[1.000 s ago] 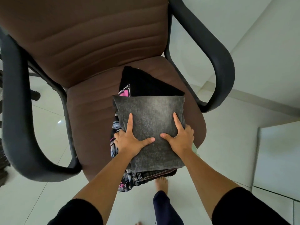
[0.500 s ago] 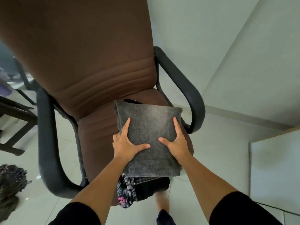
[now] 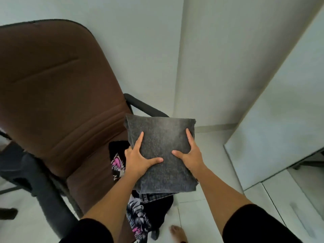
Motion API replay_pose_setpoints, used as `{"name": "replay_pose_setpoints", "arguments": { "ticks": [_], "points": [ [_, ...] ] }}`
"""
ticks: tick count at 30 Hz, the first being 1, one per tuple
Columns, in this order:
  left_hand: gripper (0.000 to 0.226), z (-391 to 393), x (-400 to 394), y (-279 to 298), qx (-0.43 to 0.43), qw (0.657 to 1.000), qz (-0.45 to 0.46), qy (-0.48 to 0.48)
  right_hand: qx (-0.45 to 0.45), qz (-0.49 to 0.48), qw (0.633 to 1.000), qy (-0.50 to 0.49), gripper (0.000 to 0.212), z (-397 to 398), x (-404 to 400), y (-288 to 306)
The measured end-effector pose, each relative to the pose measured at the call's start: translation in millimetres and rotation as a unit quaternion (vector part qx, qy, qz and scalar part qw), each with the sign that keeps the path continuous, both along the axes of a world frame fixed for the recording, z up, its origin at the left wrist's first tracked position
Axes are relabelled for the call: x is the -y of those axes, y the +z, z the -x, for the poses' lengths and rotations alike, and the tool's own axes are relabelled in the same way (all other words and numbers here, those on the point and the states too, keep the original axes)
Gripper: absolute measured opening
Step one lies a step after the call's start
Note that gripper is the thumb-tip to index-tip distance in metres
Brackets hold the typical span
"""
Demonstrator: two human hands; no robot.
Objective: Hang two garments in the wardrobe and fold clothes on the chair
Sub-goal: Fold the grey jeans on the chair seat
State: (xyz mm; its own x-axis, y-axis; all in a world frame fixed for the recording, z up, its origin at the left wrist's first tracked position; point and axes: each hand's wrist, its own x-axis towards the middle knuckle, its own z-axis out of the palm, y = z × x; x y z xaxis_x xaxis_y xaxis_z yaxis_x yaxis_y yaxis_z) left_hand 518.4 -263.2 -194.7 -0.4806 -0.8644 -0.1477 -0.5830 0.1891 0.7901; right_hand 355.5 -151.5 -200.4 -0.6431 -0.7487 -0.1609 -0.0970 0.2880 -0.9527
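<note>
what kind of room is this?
Likely a bedroom or home study: a brown office chair, pale tiled floor, plain light walls, and both hands holding a stack of folded clothes.

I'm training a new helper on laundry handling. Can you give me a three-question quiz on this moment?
1. True or false: both hands hold the folded grey jeans.
2. What lies directly beneath the jeans? A) a towel B) a black floral garment C) a hanger
3. What colour is the chair's backrest?

Key:
1. True: left hand and right hand grip its sides.
2. B, the floral garment.
3. Brown, on the chair.
</note>
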Motion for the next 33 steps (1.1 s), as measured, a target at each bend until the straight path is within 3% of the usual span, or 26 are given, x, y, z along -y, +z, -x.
{"name": "replay_pose_setpoints", "arguments": {
  "ticks": [9,19,28,33],
  "points": [
    [0.122,42.7,-124.1,33.4,-0.048,0.970,-0.039,-0.236,0.001,0.006,0.973,-0.230,0.096,-21.0,-182.5,38.1],
    [0.122,124.3,-318.7,52.0,-0.070,0.881,-0.045,-0.466,-0.016,0.005,0.880,-0.475,0.096,-30.7,-405.0,61.8],
    [0.119,150.8,-520.4,46.8,-0.072,0.805,-0.072,-0.584,0.008,0.012,0.804,-0.595,0.095,-56.9,-601.8,65.2],
    [0.119,170.5,-592.9,34.2,-0.056,0.775,-0.061,-0.627,0.010,0.011,0.769,-0.639,0.095,-59.4,-668.0,52.5]
  ]
}}
